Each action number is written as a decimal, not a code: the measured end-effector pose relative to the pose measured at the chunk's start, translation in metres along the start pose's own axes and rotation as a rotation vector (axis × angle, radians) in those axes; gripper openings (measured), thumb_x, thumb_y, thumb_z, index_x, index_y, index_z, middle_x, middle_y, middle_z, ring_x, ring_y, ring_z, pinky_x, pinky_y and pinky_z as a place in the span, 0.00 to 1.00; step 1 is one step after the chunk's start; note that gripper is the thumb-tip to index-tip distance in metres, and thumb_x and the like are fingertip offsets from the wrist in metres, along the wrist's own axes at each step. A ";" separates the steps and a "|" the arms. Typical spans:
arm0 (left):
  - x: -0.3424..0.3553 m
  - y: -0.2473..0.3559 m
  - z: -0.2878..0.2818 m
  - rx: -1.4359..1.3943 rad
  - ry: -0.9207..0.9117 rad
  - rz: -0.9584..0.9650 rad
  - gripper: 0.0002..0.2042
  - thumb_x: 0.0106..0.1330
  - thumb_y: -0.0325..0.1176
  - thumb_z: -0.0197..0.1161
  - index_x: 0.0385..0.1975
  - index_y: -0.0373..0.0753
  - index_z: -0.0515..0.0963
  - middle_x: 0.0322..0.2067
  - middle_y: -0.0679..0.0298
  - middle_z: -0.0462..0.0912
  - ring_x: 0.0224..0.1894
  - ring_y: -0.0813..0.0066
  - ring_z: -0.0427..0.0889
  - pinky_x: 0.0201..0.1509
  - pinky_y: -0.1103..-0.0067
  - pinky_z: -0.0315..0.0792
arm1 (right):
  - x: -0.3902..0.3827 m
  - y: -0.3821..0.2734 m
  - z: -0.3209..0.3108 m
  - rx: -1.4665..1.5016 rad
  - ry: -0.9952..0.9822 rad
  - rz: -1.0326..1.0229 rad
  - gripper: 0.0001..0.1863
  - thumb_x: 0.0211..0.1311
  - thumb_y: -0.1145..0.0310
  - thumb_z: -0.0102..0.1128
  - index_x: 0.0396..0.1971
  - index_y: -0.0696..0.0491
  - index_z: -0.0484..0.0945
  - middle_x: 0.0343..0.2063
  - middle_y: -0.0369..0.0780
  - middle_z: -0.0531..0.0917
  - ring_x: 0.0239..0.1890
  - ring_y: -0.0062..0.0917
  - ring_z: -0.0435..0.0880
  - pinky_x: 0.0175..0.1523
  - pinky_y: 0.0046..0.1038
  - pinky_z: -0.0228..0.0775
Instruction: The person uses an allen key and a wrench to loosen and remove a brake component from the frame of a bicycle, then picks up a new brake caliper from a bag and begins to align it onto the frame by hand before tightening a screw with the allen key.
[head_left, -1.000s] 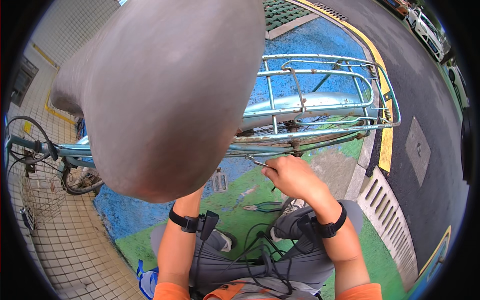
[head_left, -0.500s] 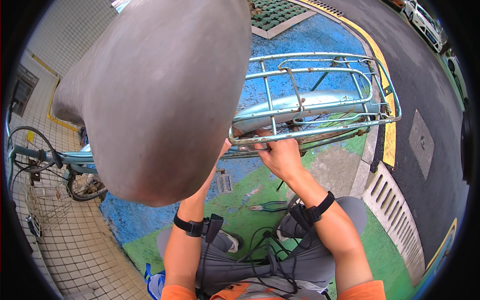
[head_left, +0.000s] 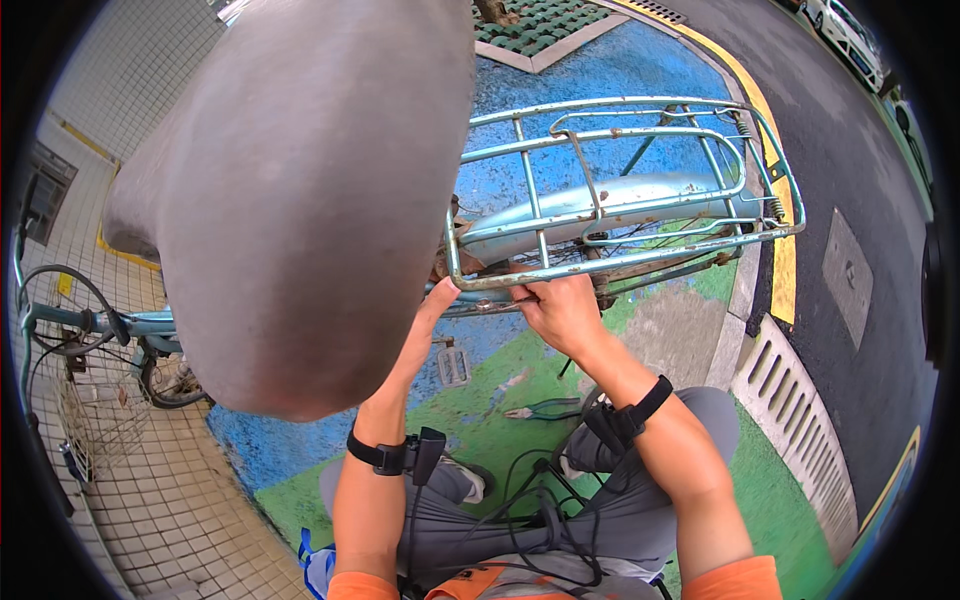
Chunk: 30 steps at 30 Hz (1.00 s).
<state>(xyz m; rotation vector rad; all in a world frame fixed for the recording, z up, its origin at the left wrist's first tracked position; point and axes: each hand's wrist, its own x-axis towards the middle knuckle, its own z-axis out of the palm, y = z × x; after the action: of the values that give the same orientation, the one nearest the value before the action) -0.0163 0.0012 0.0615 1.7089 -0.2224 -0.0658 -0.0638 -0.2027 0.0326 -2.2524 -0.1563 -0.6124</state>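
Behind the saddle (head_left: 300,220), at the rear rack (head_left: 532,185), resting the left hand (head_left: 424,322) by its front bar (head_left: 452,255), curling the right hand (head_left: 562,312) below the rust-speckled rail (head_left: 640,260), leaving both grips unclear; perhaps risking scraped knuckles through cramped reach.

Bright, diffuse daylight, soft shadows, pale sheen on mudguard (head_left: 640,192), saddle (head_left: 310,220) slightly blurred, curved fisheye edges, black corners

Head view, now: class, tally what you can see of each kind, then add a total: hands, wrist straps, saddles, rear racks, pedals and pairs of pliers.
Hands: 2
Wrist straps: 2
Saddle: 1
Rear rack: 1
Pedal: 1
Pair of pliers: 1
Total: 8
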 end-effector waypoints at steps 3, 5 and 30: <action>-0.002 0.005 0.004 -0.013 0.014 -0.007 0.07 0.62 0.27 0.69 0.37 0.33 0.82 0.32 0.66 0.84 0.32 0.82 0.78 0.36 0.82 0.71 | 0.004 0.007 0.002 -0.046 -0.021 -0.063 0.03 0.54 0.70 0.64 0.25 0.52 0.81 0.23 0.44 0.82 0.28 0.44 0.82 0.32 0.43 0.73; -0.002 0.004 0.005 -0.019 0.016 -0.006 0.07 0.62 0.27 0.68 0.37 0.32 0.82 0.32 0.66 0.84 0.32 0.82 0.78 0.36 0.82 0.71 | 0.004 0.010 0.006 -0.064 0.024 -0.075 0.02 0.50 0.72 0.64 0.25 0.51 0.80 0.24 0.44 0.82 0.28 0.43 0.82 0.33 0.42 0.73; -0.005 0.021 0.006 -0.131 -0.044 -0.062 0.10 0.64 0.27 0.67 0.42 0.30 0.81 0.38 0.64 0.84 0.39 0.81 0.79 0.45 0.80 0.72 | 0.001 -0.005 0.002 -0.026 0.020 0.008 0.04 0.59 0.67 0.63 0.28 0.50 0.83 0.24 0.45 0.83 0.28 0.44 0.82 0.32 0.42 0.74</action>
<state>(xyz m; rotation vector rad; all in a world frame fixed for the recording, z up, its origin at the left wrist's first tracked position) -0.0246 -0.0065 0.0807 1.5849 -0.1933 -0.1609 -0.0639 -0.1979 0.0357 -2.2702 -0.1300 -0.6358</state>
